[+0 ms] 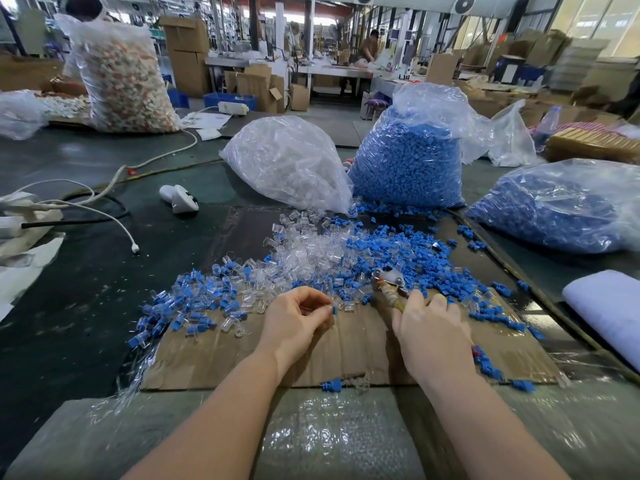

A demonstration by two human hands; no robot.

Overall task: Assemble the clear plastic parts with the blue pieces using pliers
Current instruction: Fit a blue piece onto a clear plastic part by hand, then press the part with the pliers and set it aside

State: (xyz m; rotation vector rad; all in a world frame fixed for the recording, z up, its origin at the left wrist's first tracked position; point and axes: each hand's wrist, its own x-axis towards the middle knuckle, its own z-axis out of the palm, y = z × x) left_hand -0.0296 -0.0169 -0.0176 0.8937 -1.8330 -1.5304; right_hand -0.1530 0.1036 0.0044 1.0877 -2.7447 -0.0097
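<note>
Head view: a small blue piece (334, 310) is pinched at the fingertips of the left hand (298, 318), whose fingers are curled around it above a sheet of brown cardboard (349, 355). The pliers (391, 284) are gripped by the right hand (433, 336), fingers wrapped round the yellowish handles, with the metal head pointed up and away toward the piles; whether the jaws are parted cannot be told. Just beyond both hands, a loose heap of clear plastic parts (304, 251) is spread across the cardboard, and loose blue pieces (408, 251) are heaped to its right, the two kinds mingled where they meet. To the left, a scatter of clear parts with blue inside them (180, 299) is seen at the cardboard's edge. Farther back, on the dark table (86, 271), a bag of clear parts (287, 161) is lying tilted beside an upright bag of blue pieces (408, 161), and a second blue-filled bag (561, 209) is lying at the right. A white cable (114, 181) is trailed across the table at the left. Bubble wrap (329, 441) is laid along the near edge, under the forearms.
</note>
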